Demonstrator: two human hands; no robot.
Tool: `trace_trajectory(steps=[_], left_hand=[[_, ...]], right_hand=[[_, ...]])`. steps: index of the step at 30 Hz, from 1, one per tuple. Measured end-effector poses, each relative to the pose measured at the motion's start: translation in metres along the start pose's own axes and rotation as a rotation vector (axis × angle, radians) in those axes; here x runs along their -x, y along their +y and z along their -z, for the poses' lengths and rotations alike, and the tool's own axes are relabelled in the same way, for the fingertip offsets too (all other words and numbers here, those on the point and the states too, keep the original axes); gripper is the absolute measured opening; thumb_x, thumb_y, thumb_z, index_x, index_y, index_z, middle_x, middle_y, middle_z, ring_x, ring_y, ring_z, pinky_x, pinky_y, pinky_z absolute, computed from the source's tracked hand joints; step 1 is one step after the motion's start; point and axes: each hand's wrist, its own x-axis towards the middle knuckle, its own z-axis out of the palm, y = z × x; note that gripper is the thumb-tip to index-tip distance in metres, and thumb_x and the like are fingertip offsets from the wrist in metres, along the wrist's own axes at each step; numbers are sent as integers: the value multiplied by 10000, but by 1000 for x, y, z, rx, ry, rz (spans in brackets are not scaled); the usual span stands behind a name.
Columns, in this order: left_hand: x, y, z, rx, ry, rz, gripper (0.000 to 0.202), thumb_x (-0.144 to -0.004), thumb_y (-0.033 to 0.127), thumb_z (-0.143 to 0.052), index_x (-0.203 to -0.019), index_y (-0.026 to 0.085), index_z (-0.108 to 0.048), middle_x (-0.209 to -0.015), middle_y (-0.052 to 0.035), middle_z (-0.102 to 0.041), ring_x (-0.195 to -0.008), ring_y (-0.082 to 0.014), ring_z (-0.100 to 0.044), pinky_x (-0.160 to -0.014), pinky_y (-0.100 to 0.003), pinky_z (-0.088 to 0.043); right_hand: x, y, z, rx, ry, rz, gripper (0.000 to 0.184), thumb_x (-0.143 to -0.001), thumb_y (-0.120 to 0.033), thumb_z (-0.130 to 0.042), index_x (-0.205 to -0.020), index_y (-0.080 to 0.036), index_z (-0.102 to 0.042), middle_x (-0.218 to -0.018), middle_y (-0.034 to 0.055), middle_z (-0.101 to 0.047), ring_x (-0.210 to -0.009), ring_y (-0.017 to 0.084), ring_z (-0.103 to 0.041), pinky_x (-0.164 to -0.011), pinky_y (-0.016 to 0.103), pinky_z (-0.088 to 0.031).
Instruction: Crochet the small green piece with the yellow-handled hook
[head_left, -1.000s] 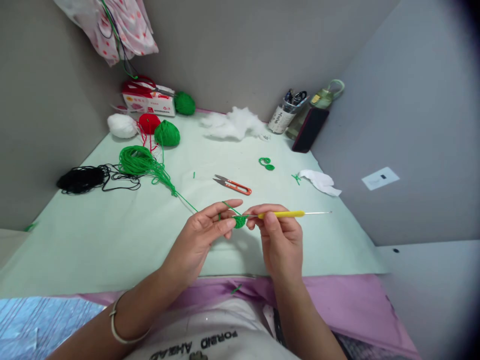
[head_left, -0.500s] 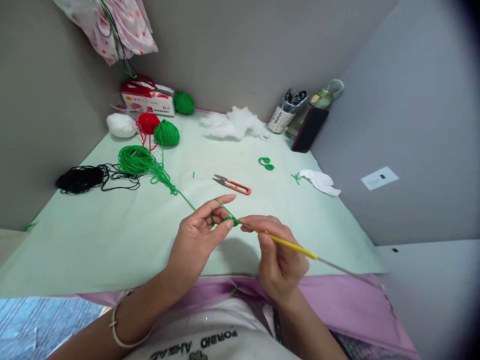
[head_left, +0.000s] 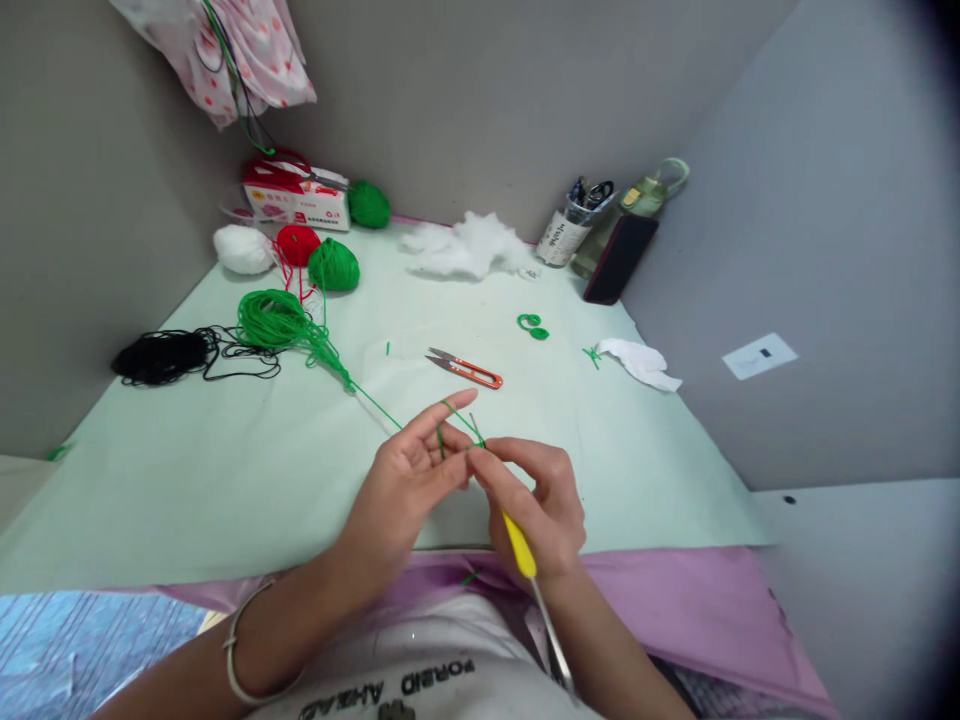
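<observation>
My left hand (head_left: 412,470) is closed in a pinch on green yarn (head_left: 382,408), which loops over its raised index finger and round the lower fingers. My right hand (head_left: 536,500) grips a crochet hook (head_left: 519,545) by its yellow handle, and its fingertips meet the left ones. The hook's metal tip points up and away just past the fingers, beside the taut strand. Most of the small green stitched work is hidden between the fingertips. From the left hand the strand runs back to a loose green skein (head_left: 271,320) on the table's left.
Orange thread snips (head_left: 466,368) lie just beyond my hands. A small green crocheted piece (head_left: 534,327), white stuffing (head_left: 472,247), a pen cup (head_left: 564,232) and a phone (head_left: 621,260) sit farther back. Black yarn (head_left: 161,357) and yarn balls (head_left: 334,265) are at left.
My right hand has turned the crochet hook from slanting rightward to pointing more steeply toward me, its tip now showing above the fingers. My left hand has shifted slightly right.
</observation>
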Motion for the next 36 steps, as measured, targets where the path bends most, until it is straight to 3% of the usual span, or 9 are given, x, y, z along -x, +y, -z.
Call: trace_trajectory(steps=[3, 8, 11, 14, 18, 21, 24, 28, 36], left_hand=[[-6, 3, 4, 173, -42, 188, 471, -789, 257, -926, -1244, 193, -823, -760, 31, -644, -662, -66, -530, -713, -204, -474], [-7, 8, 4, 116, -36, 88, 405, -794, 254, -924, -1192, 230, -852, -786, 31, -660, -705, -73, -537, -762, -210, -468], [-4, 8, -1, 15, -41, 37, 378, -783, 279, -943, -1153, 271, -867, -835, 18, -716, -824, -107, -603, -827, -219, -466], [-4, 5, -4, 14, 25, 19, 410, -739, 270, -977, -1134, 282, -869, -819, 31, -710, -837, -109, -610, -851, -224, -465], [-10, 2, 0, 146, -24, 158, 461, -718, 309, -980, -1153, 213, -862, -810, 12, -689, -735, -90, -554, -775, -223, -472], [-13, 3, 5, 213, -30, 196, 380, -744, 291, -950, -1091, 156, -872, -766, 26, -625, -652, -66, -465, -815, -247, -502], [-10, 5, 7, 142, -40, 135, 328, -799, 265, -906, -1117, 196, -869, -791, 17, -655, -721, -98, -531, -878, -269, -492], [-6, 6, 4, -5, -77, 80, 319, -815, 269, -894, -1132, 254, -866, -892, -19, -739, -888, -176, -618, -894, -303, -463], [-6, 11, 4, -55, -38, 35, 241, -838, 258, -854, -1077, 265, -882, -799, 15, -650, -684, -114, -508, -767, -283, -425]], right_hand=[[-3, 2, 1, -150, 39, -156, 316, -1027, -102, -587, -1222, -277, -764, -1052, 87, -777, -936, 218, -746, -763, 369, -640], [-20, 3, 0, -625, 139, -540, 217, -1064, -219, -575, -1000, -241, -781, -880, 41, -744, -704, 162, -674, -641, 324, -591], [-20, 2, -4, -600, 114, -496, 200, -1048, -188, -607, -1024, -255, -794, -925, 40, -775, -781, 172, -702, -671, 318, -593], [-13, 2, -4, -388, 81, -347, 291, -1016, -91, -622, -1134, -291, -796, -989, 39, -783, -872, 181, -723, -738, 324, -604], [-7, 5, -1, -182, 29, -171, 376, -971, -43, -656, -1216, -293, -792, -1109, 76, -776, -971, 209, -731, -792, 346, -609], [-12, 9, 1, -395, 130, -394, 270, -1028, -114, -602, -1108, -276, -803, -964, 41, -774, -806, 168, -708, -713, 317, -587], [-19, 10, 0, -663, 139, -594, 205, -1056, -237, -609, -996, -261, -804, -894, 24, -764, -707, 144, -674, -657, 300, -574], [-20, 10, -3, -702, 72, -626, 156, -1027, -300, -677, -991, -245, -819, -937, 49, -803, -789, 165, -709, -704, 308, -595], [-22, 13, 1, -838, 87, -687, 231, -1070, -347, -609, -962, -213, -763, -899, 45, -808, -712, 144, -737, -684, 292, -628]])
